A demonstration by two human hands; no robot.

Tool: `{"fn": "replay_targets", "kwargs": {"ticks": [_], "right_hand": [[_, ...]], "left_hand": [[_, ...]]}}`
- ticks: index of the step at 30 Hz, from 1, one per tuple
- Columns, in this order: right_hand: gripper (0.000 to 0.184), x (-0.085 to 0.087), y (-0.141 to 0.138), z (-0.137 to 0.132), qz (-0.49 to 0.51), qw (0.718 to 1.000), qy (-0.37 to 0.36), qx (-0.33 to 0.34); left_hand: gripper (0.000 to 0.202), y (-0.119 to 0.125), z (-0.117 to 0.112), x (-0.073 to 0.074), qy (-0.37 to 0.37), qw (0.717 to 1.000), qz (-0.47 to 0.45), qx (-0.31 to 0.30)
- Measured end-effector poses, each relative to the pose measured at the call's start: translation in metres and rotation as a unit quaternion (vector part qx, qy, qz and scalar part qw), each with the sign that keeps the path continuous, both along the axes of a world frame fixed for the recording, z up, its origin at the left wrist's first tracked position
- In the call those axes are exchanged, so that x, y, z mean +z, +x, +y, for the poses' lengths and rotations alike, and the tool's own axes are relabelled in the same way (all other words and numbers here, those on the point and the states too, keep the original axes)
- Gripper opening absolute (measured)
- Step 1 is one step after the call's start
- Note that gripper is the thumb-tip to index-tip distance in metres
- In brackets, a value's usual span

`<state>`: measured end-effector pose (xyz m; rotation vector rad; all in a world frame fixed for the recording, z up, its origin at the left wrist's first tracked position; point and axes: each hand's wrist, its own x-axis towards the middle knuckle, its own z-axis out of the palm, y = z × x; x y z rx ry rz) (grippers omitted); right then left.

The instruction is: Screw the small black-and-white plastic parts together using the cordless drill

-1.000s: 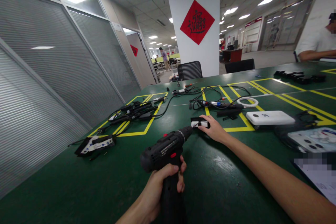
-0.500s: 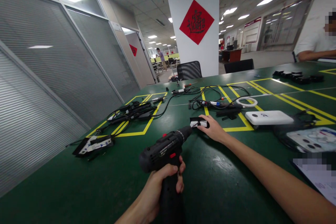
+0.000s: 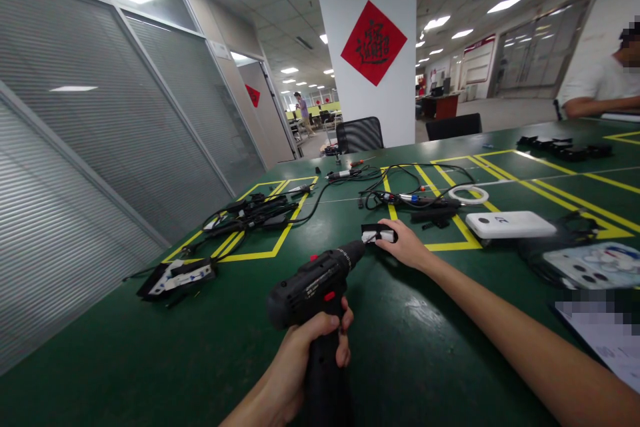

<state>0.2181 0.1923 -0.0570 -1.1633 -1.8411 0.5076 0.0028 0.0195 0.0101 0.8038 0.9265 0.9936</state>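
Note:
My left hand point(image 3: 315, 347) is wrapped round the grip of a black cordless drill point(image 3: 315, 287) with red buttons. The drill's chuck points forward and right, and its bit reaches a small black and white part point(image 3: 379, 235). My right hand point(image 3: 403, 245) closes on that part from its right side and holds it at the green tabletop point(image 3: 415, 320). Exactly where the bit meets the part is too small to make out.
Black cables and tools point(image 3: 255, 213) lie within yellow tape at the left, beside a black and white piece point(image 3: 177, 277). Beyond my right hand are corded tools point(image 3: 415, 200), a white ring point(image 3: 469, 195) and a white power bank point(image 3: 510, 224). A person point(image 3: 595, 90) sits far right.
The view has shifted very slightly. Both hands, the drill and the held part keep nearly the same places.

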Motion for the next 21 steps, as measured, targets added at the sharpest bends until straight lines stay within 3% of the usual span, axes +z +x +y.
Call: {"fn": "replay_targets", "kwargs": {"ticks": [8, 21], "right_hand": [[0.045, 0.004, 0.002, 0.008, -0.015, 0.999, -0.03, 0.001], [0.041, -0.006, -0.001, 0.004, 0.002, 1.0, 0.011, -0.001]], "left_hand": [[0.02, 0.006, -0.004, 0.005, 0.007, 1.0, 0.018, 0.015], [0.019, 0.005, -0.002, 0.005, -0.002, 1.0, 0.012, 0.016]]}}
